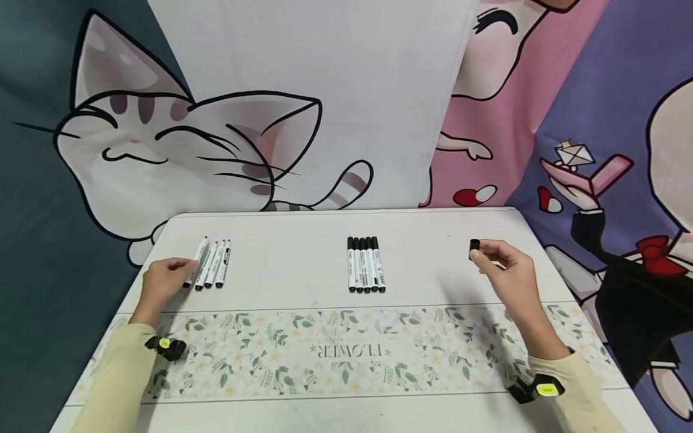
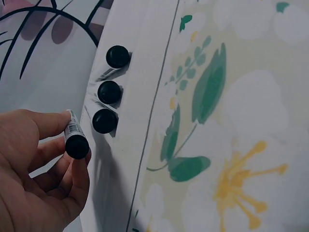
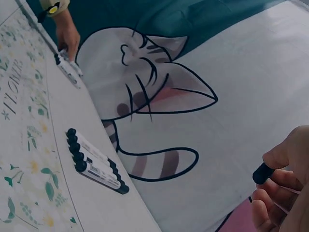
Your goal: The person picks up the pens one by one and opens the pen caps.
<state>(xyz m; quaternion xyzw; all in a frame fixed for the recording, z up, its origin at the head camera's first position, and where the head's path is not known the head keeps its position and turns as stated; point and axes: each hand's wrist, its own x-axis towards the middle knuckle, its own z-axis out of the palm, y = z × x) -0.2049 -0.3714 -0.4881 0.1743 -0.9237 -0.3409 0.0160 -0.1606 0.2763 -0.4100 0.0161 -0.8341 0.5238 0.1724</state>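
At the left of the table my left hand (image 1: 162, 281) pinches a white marker (image 1: 196, 261) between thumb and fingers. Its narrow bare tip points away from me, and its black end (image 2: 77, 146) faces the left wrist camera. Just right of it, three more uncapped white markers (image 1: 215, 264) lie roughly side by side. On the far right my right hand (image 1: 509, 273) holds a small black marker cap (image 1: 474, 245) above the table, pinched by thumb and fingertips. The cap (image 3: 263, 173) shows dark against the backdrop in the right wrist view.
Several capped markers (image 1: 366, 264) lie in a neat row mid-table, black caps at the far end. A flower-printed band (image 1: 346, 355) crosses the white table in front of them. A cat-printed cloth (image 1: 243, 60) hangs behind the back edge.
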